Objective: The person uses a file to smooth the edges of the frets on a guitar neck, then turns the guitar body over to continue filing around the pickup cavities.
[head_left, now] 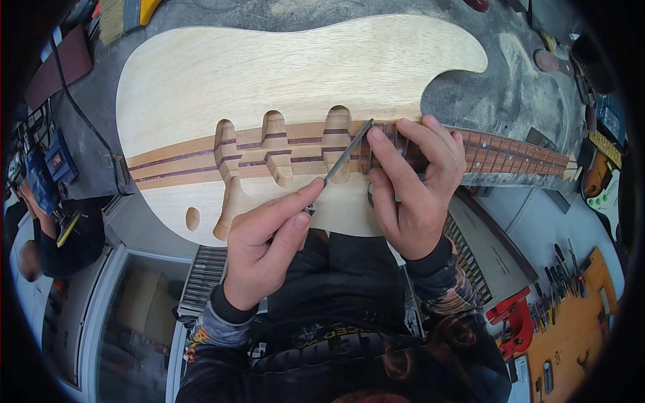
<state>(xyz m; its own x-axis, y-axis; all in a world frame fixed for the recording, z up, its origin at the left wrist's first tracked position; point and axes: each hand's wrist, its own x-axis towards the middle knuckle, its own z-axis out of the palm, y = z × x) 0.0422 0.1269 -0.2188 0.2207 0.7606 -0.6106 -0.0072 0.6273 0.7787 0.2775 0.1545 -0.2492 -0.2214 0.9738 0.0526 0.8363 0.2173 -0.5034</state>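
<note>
An unfinished electric guitar body (289,67) of pale wood lies across the bench, with a striped centre strip and several routed pockets. Its dark fretboard (510,151), crossed by frets and light dot inlays, runs off to the right. My left hand (265,245) is closed around a slim metal file (347,153), which slants up to the fretboard's body end. Over that end rests my right hand (426,174), its fingers bent and apart. The right fingertips touch the fretboard close to the file's tip. The file's handle is mostly hidden in my left hand.
The grey workbench (463,94) is dusty. A brush (111,23) lies at the far left, near a black cable (67,91). Another person (67,242) works at the left. Hand tools hang on a wooden board (571,336) at the lower right, beside a red clamp (516,322).
</note>
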